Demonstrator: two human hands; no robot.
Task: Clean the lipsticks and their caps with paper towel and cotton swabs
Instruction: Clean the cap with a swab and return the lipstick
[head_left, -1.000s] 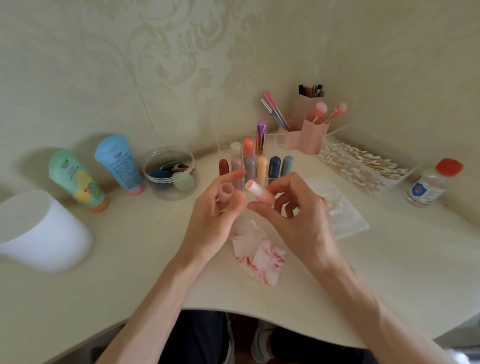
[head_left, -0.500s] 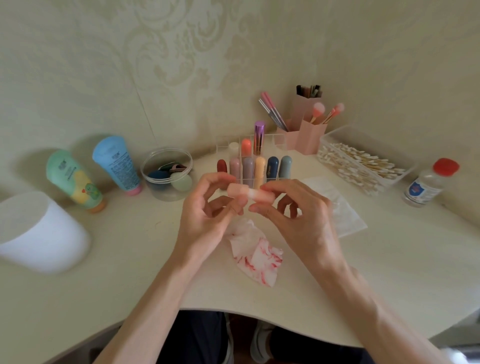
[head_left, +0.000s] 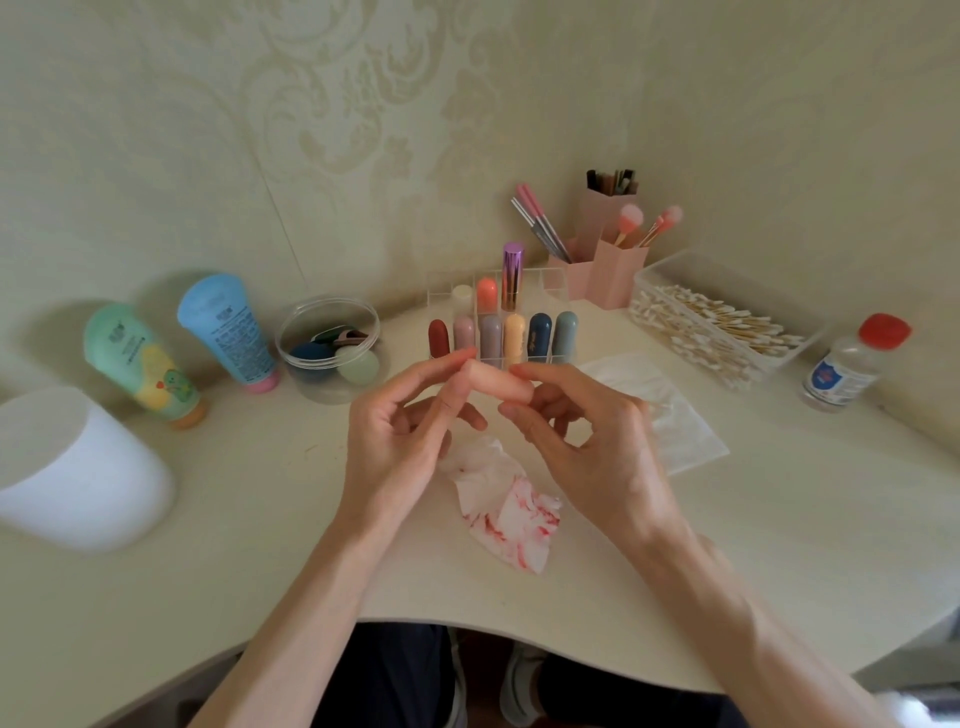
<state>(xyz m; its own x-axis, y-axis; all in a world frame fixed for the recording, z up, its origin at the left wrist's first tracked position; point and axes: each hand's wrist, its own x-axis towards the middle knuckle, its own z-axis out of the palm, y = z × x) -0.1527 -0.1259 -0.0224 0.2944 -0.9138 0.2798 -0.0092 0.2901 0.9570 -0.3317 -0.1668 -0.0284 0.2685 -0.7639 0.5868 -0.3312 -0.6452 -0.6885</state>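
Cap and tube, held apart a second ago, are now joined into one closed piece. I record, by size: the desk (head_left: 779, 519); the swab box (head_left: 670, 262) well to the right; the clear organiser (head_left: 550, 283) of standing lipsticks at the back. The left hand (head_left: 400, 436) pinches the cap end between forefinger and thumb, and the right hand (head_left: 587, 447) pinches the base end likewise. A stained paper towel (head_left: 511, 506) lies crumpled beneath them. The pink lipstick (head_left: 496, 385) lies level between both hands, above the desk and just in front of the organiser. Assessment: it is light, rigid, smooth plastic and liable to slip. Grip the barrel, never the soft stick inside.
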